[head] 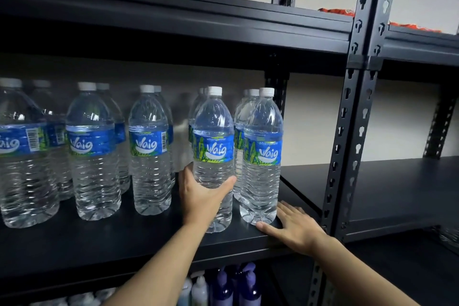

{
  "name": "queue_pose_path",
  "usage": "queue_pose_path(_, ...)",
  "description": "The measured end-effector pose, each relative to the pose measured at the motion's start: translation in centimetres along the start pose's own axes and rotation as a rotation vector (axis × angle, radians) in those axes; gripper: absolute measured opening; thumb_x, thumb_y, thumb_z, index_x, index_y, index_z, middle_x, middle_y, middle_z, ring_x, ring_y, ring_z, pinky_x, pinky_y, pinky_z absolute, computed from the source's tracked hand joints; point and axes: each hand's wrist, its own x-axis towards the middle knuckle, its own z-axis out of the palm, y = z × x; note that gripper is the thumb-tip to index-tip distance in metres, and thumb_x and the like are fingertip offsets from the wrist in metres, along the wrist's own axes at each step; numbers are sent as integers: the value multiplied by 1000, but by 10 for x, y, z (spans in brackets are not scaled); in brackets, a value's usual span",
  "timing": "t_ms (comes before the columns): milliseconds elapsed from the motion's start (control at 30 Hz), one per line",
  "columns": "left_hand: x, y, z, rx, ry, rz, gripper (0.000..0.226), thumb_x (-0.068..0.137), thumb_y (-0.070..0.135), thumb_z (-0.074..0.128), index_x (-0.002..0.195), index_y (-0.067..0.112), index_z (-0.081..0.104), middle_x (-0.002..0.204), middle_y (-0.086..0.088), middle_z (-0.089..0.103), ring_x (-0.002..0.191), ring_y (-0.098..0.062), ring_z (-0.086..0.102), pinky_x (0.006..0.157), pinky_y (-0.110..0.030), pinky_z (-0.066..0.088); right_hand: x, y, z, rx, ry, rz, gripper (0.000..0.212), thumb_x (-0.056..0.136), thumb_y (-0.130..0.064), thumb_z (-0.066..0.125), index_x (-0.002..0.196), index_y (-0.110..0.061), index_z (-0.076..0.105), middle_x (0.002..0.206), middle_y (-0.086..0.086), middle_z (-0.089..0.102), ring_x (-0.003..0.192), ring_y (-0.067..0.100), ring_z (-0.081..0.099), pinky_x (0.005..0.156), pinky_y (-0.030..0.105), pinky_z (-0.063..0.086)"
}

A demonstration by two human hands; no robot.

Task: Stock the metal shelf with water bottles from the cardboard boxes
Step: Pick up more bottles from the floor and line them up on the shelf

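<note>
Left grip (206,196) curled round ribbed lower body of held bottle (213,131), upright at metal shelf (124,243) front; right grip (295,228) laid flat, fingers spread, on shelf edge beside end bottle (262,156); full bottle judged heavy, thin-walled, slick; ribbed waist best held.

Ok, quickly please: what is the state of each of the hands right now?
Left hand: holding a water bottle around its lower part.
Right hand: open, lying flat on the shelf, holding nothing.
</note>
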Motion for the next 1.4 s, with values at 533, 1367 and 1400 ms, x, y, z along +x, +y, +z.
queue_pose_path(533, -6, -31, -8, -76, -193, -86, 88, 45, 41, 93, 118, 31, 44, 114, 9, 63, 106, -13, 62, 96, -33, 49, -3, -5, -5, 14, -3, 17, 114, 59, -97, 8, 156, -36, 16, 163, -11, 16, 151, 10, 11, 119, 34, 11)
queue_pose_path(1367, 0, -41, -6, -75, -248, -101, 71, 35, 46, 89, 100, 31, 64, 92, 13, 74, 85, -5, 71, 84, -35, 59, -9, -13, -8, 34, -5, 51, 104, 65, -92, 18, 155, -40, 16, 163, -13, 15, 151, 9, 11, 120, 34, 11)
queue_pose_path(1400, 0, -41, -7, -77, -248, -100, 72, 35, 47, 89, 101, 31, 63, 93, 13, 74, 86, -5, 71, 84, -35, 59, -9, -14, -9, 27, -1, 50, 102, 67, -91, 20, 154, -40, 16, 163, -13, 15, 151, 9, 12, 120, 35, 11)
